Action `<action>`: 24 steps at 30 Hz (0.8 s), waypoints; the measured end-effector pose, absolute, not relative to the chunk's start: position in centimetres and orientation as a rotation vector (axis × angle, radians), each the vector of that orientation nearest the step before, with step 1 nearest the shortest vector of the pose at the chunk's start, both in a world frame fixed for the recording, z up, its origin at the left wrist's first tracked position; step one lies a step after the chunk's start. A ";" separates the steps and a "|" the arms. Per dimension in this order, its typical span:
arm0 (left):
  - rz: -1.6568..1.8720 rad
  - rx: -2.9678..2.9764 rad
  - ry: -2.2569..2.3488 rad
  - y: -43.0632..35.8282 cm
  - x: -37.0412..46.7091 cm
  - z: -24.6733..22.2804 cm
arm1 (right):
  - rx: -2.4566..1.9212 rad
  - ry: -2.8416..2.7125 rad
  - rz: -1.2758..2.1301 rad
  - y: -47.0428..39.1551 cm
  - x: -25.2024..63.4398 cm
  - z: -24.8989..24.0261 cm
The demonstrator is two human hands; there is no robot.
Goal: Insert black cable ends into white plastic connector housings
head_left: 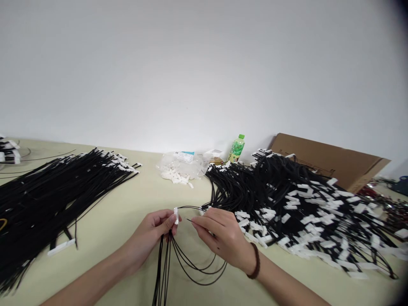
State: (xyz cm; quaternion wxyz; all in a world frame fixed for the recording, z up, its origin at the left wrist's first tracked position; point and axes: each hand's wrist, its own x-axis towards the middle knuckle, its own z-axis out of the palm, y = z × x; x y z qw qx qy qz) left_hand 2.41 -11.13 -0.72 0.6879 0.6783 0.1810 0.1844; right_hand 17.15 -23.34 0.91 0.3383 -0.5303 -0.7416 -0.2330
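Note:
My left hand (162,225) pinches a small white connector housing (176,216) upright between thumb and fingers, above the middle of the table. Several black wires (165,267) hang down below that hand, and some loop across to the right. Just to the right, my right hand (219,231) is closed on a thin black wire (189,219), with its bare metal tip pointing toward the housing. A small gap shows between the tip and the housing. Other black wires run from the top of the housing toward the right hand, whose fingers partly hide them.
A pile of black cables with white connectors (287,208) covers the right side; another cable bundle (63,191) lies on the left. A clear bag of white housings (181,168), a green-capped bottle (236,148) and a cardboard box (325,159) stand along the wall.

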 end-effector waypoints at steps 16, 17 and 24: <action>0.398 1.507 0.393 -11.1 2.4 -0.7 | -1.318 -1.917 -0.645 -23.4 17.2 1.0; 0.397 1.507 0.391 -11.1 2.4 -0.7 | -1.307 -1.912 -0.649 -23.5 17.1 1.0; 0.411 1.531 0.397 -11.1 2.5 -0.6 | -1.277 -1.886 -0.669 -23.4 17.1 1.2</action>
